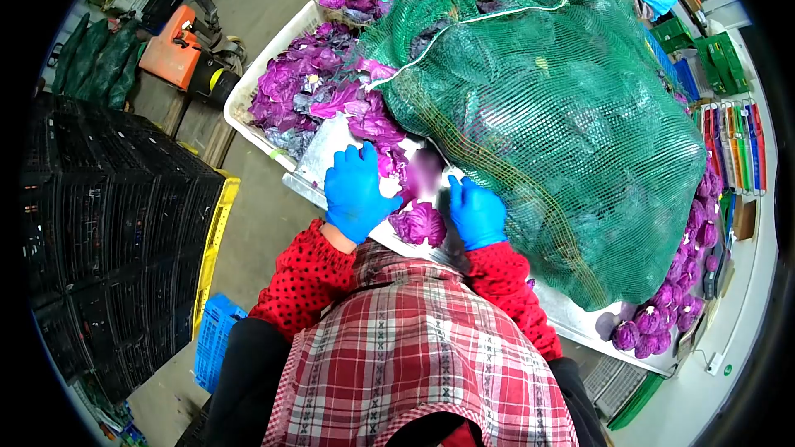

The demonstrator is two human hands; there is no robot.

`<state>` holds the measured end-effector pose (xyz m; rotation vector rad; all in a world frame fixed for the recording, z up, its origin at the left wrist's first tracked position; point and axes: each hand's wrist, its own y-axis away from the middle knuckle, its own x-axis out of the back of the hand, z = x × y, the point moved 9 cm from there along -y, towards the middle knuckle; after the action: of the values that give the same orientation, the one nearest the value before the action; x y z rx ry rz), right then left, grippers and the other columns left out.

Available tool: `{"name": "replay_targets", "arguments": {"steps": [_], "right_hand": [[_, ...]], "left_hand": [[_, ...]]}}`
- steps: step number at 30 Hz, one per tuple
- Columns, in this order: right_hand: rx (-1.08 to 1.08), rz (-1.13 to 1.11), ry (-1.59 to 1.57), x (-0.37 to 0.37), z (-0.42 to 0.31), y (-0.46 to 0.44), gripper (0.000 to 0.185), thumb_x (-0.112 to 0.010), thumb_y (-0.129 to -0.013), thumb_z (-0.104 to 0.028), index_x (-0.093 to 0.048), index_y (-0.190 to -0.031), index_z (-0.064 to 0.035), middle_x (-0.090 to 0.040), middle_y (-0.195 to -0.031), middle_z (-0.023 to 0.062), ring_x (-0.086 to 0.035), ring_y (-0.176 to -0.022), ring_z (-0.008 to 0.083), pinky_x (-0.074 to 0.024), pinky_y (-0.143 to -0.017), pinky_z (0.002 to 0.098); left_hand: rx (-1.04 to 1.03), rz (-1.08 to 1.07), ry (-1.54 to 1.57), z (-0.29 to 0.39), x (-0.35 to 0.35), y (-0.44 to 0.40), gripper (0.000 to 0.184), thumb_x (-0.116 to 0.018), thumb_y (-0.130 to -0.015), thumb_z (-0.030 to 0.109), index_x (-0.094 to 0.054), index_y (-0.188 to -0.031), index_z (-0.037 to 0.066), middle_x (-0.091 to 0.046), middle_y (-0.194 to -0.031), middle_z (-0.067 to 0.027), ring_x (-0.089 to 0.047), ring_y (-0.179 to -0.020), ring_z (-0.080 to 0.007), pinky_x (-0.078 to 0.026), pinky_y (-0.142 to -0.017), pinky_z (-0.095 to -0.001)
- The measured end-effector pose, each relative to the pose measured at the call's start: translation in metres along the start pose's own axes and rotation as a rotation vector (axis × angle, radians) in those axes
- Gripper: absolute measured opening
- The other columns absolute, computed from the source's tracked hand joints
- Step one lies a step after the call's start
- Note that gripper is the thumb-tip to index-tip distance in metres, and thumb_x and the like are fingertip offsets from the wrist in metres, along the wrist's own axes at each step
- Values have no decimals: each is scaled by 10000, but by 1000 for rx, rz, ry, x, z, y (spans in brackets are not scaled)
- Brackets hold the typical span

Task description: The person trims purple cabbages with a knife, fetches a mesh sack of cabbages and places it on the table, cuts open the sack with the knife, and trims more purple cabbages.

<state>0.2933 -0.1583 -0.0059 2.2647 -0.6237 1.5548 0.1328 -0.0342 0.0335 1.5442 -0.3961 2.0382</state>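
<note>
My left hand [360, 192], in a blue glove, has its fingers and thumb apart, resting by loose purple cabbage leaves [373, 122] at the table's front edge. My right hand [478, 213], also blue-gloved, is curled closed beside the net sack; a small pale tip shows at its fingers, and what it grips is hidden. Between the hands lies a red cabbage [419, 224]. Just beyond it, a purple round thing [426, 172] is smeared by motion. A large green net sack [546, 124] full of round heads covers much of the white table [571, 313].
A white crate [240, 108] heaped with purple leaves stands at the far left of the table. Several red cabbages [654, 323] lie along the right edge. Black crates [108, 223] are stacked at left, near an orange pallet jack [172, 48] and a blue crate [217, 339].
</note>
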Motion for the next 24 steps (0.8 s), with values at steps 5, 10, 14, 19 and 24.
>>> {"name": "replay_targets", "arguments": {"steps": [5,10,14,19,24], "right_hand": [[135,0,-136,4,-31,19,355,-508,-956,-388,-632,-795,-97,-625,-632,151,-608,-517,345,-479,-487,465],[207,0,-80,8,-40,32,350,-552,-940,-374,-590,-727,-99,-610,-637,163,-591,-509,356,-462,-468,453],[117,-61,44,2,-28,24,388,-509,-947,-412,-614,-738,-102,-604,-574,153,-607,-493,344,-491,-467,448],[4,-23,48,-7,3,5,396,-500,-947,-410,-658,-809,-74,-635,-634,193,-633,-552,376,-509,-519,477],[-69,-155,-30,-32,5,3,439,-466,-955,-427,-665,-840,-53,-643,-682,228,-646,-627,409,-511,-587,513]], "left_hand": [[-26,99,66,-15,-1,5,952,-872,-507,446,-501,-1257,-7,-531,-1025,-151,-514,-951,-329,-470,-771,-435],[-48,76,16,-1,3,2,934,-832,-531,516,-515,-1227,-20,-540,-1021,-153,-520,-942,-304,-455,-717,-421],[-84,136,-18,6,5,6,968,-851,-512,479,-505,-1271,-13,-547,-978,-159,-538,-896,-328,-471,-706,-438],[-60,105,-28,8,-3,12,979,-852,-519,457,-474,-1291,-12,-524,-1037,-172,-525,-937,-336,-469,-716,-441],[-35,175,152,-18,-2,27,940,-860,-546,383,-456,-1304,0,-500,-1191,-195,-493,-1063,-378,-455,-876,-455]]}}
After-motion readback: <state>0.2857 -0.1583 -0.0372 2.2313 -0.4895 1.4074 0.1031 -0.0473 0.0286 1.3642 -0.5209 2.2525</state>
